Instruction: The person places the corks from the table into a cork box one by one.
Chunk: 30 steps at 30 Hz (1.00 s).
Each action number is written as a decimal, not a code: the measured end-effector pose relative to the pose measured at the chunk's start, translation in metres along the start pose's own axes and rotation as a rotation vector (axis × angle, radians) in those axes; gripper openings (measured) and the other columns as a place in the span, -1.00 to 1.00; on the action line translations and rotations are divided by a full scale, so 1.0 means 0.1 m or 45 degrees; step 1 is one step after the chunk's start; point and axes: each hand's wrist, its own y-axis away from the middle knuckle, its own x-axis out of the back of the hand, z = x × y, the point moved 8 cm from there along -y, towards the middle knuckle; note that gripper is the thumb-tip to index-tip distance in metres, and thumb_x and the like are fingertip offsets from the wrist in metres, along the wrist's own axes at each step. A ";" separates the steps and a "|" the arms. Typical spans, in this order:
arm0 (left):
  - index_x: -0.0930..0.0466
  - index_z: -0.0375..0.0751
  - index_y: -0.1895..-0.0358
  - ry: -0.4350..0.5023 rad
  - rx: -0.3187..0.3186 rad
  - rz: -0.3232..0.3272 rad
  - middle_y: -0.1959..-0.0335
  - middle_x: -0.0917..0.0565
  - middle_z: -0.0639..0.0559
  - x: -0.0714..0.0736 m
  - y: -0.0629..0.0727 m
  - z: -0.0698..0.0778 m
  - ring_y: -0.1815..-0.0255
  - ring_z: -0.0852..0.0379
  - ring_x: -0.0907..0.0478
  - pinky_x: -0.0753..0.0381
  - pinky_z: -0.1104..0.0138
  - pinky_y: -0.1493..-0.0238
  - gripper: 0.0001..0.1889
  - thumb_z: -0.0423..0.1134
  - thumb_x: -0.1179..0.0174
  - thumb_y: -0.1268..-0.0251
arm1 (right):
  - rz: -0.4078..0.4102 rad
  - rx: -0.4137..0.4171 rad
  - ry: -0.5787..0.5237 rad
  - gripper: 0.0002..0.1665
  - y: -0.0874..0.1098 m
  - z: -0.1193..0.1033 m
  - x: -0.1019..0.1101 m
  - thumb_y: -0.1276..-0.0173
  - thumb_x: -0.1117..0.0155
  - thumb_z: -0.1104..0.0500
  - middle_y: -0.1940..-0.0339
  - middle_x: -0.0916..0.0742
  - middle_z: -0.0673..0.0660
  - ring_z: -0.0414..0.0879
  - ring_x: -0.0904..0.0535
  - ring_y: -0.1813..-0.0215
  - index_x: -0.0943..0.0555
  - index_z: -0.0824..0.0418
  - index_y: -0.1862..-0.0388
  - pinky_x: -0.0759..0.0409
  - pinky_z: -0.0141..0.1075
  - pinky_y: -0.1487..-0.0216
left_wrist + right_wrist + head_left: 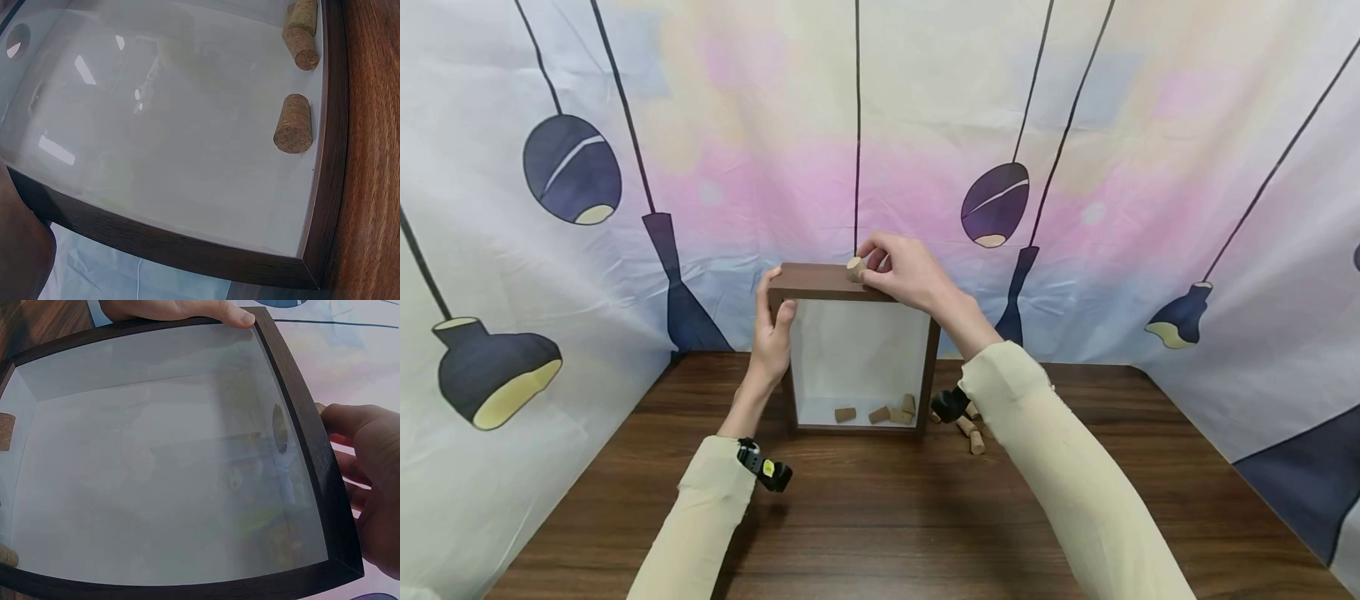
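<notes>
A brown wooden box frame (816,279) with a clear front and white inside stands upright on the table. My left hand (769,337) grips its upper left side, thumb on the front edge. Between thumb and fingers of my right hand (913,271) is a small cork (854,267), pinched at the frame's top edge. A round hole (280,428) shows in that top side in the right wrist view. Whether the cork sits in the hole cannot be seen. Several corks (294,125) lie inside along the bottom.
More loose corks (976,442) lie on the dark wooden table (865,508) to the right of the frame, partly behind the right wrist's camera (950,405). A cloth backdrop (760,167) printed with lamps hangs behind and at both sides.
</notes>
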 end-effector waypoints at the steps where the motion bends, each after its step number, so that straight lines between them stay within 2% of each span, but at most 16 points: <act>1: 0.02 -0.25 -0.53 -0.003 0.001 0.000 -0.46 -0.03 -0.09 0.00 0.00 0.00 0.53 0.38 -0.05 -0.21 0.40 0.28 -0.38 -0.03 0.10 -0.60 | 0.000 0.005 -0.003 -0.71 0.01 0.00 0.00 -0.37 -0.31 0.11 0.20 -0.75 0.09 -0.08 -0.66 0.20 -0.62 0.15 -0.03 -0.59 -0.22 0.07; 7: 0.02 -0.25 -0.53 0.000 -0.004 0.004 -0.44 -0.03 -0.09 0.01 0.00 0.01 0.59 0.41 -0.03 -0.19 0.43 0.39 -0.35 0.01 0.09 -0.59 | 0.012 0.064 -0.015 -0.72 0.06 -0.03 0.02 -0.40 -0.25 0.16 0.19 -0.74 0.11 -0.05 -0.65 0.19 -0.62 0.21 -0.05 -0.58 -0.21 0.05; 9: 0.02 -0.25 -0.53 -0.007 -0.006 0.005 -0.48 -0.02 -0.11 0.01 0.00 0.01 0.56 0.40 -0.04 -0.21 0.42 0.33 -0.35 0.02 0.08 -0.59 | 0.037 0.090 -0.012 -0.74 0.10 -0.04 0.05 -0.40 -0.22 0.21 0.20 -0.73 0.12 -0.04 -0.63 0.20 -0.63 0.23 -0.03 -0.58 -0.21 0.06; 14: 0.01 -0.20 -0.54 -0.033 0.012 0.001 -0.50 -0.01 -0.12 0.01 0.00 0.00 0.54 0.36 -0.02 -0.18 0.41 0.34 -0.35 0.03 0.09 -0.58 | 0.141 0.137 0.008 -0.81 0.26 -0.06 0.17 -0.41 -0.22 0.24 0.24 -0.70 0.10 -0.06 -0.58 0.22 -0.65 0.22 0.04 -0.55 -0.23 0.10; 16: 0.01 -0.19 -0.55 -0.030 0.022 0.001 -0.47 -0.02 -0.09 0.01 0.00 -0.01 0.57 0.36 -0.02 -0.16 0.42 0.41 -0.35 0.03 0.09 -0.58 | 0.175 0.164 0.020 -0.82 0.33 -0.07 0.22 -0.41 -0.24 0.24 0.26 -0.69 0.10 -0.06 -0.58 0.23 -0.66 0.23 0.06 -0.55 -0.23 0.10; 21: 0.01 -0.18 -0.55 -0.035 0.031 0.011 -0.46 -0.03 -0.08 0.01 0.01 0.00 0.57 0.38 -0.03 -0.17 0.42 0.40 -0.36 0.01 0.09 -0.59 | 0.215 0.211 0.064 -0.84 0.51 -0.07 0.31 -0.40 -0.25 0.23 0.25 -0.69 0.11 -0.06 -0.57 0.20 -0.67 0.24 0.10 -0.56 -0.22 0.07; 22: 0.01 -0.18 -0.55 -0.038 0.032 0.014 -0.46 -0.04 -0.08 0.01 0.01 0.00 0.56 0.38 -0.03 -0.18 0.41 0.39 -0.37 0.00 0.09 -0.59 | 0.218 0.213 0.074 -0.83 0.55 -0.05 0.33 -0.40 -0.25 0.23 0.24 -0.69 0.11 -0.06 -0.56 0.19 -0.67 0.24 0.09 -0.56 -0.23 0.07; 23: 0.00 -0.18 -0.54 -0.041 0.029 0.017 -0.48 -0.04 -0.11 0.00 0.01 0.00 0.50 0.36 -0.10 -0.20 0.40 0.31 -0.37 -0.01 0.09 -0.59 | 0.224 0.215 0.085 -0.83 0.60 -0.04 0.34 -0.40 -0.26 0.23 0.23 -0.70 0.11 -0.06 -0.56 0.18 -0.67 0.25 0.09 -0.56 -0.22 0.06; 27: 0.00 -0.18 -0.54 -0.032 0.026 0.021 -0.54 0.00 -0.14 0.00 0.00 -0.01 0.33 0.26 -0.16 -0.21 0.31 0.07 -0.37 0.01 0.08 -0.58 | 0.261 0.228 0.105 -0.82 0.78 0.05 0.40 -0.39 -0.28 0.23 0.20 -0.70 0.09 -0.06 -0.55 0.17 -0.68 0.24 0.08 -0.54 -0.17 0.06; 29: 0.00 -0.17 -0.54 -0.028 0.026 0.022 -0.55 0.01 -0.14 0.00 0.00 -0.01 0.27 0.22 -0.16 -0.19 0.28 0.01 -0.36 0.03 0.07 -0.58 | 0.294 0.234 0.106 -0.83 0.86 0.11 0.43 -0.38 -0.29 0.23 0.18 -0.71 0.09 -0.06 -0.54 0.15 -0.68 0.22 0.08 -0.51 -0.14 0.06; 30: 0.00 -0.17 -0.54 -0.026 0.028 0.019 -0.53 0.00 -0.11 0.00 0.00 -0.02 0.34 0.24 -0.13 -0.19 0.28 0.05 -0.36 0.03 0.08 -0.58 | 0.312 0.230 0.105 -0.84 0.90 0.15 0.45 -0.38 -0.28 0.23 0.18 -0.71 0.08 -0.05 -0.54 0.14 -0.68 0.22 0.09 -0.50 -0.13 0.07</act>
